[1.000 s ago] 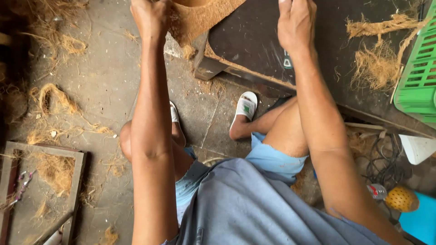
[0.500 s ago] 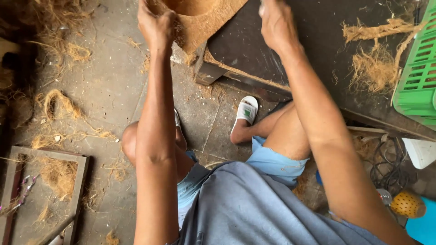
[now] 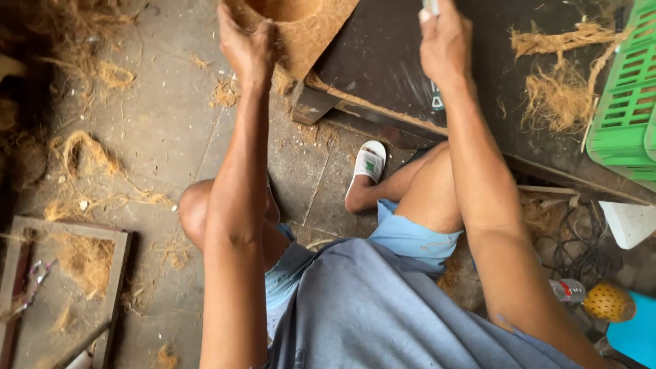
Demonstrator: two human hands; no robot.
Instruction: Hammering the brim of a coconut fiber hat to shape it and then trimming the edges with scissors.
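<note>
1. Coir pot point(image 3: 294, 24): a brown, bowl-shaped shell of pressed coconut fibre, lying at the near-left corner of the desk point(image 3: 383, 61) and hanging partly over its edge, cut off by the top of my view. I judge it light, rough and a little springy rather than rigid; the wall should flex if squeezed and shed loose strands, so it is best taken by the rim or cupped around the outside wall, not pinched at a frayed edge.
2. The desk is a dark, flat board, scuffed and dusty, so the pot should not slide much on it. A green slatted crate point(image 3: 625, 96) sits at its far right side.
3. Left hand point(image 3: 247, 48): I see it pressed against the pot's left outer wall, fingers curled up around the fibre, thumb side toward me. It touches the pot and appears to grip it.
4. Right hand point(image 3: 444, 41): closed around a small pale tool point(image 3: 430, 7) that pokes out at the top of the frame, well apart from the pot. I cannot tell what the tool is.
5. Loose fibre tufts point(image 3: 557, 96) lie on the desk beside the crate, soft and scattered; more litter the concrete floor point(image 3: 157, 137) below.
</note>
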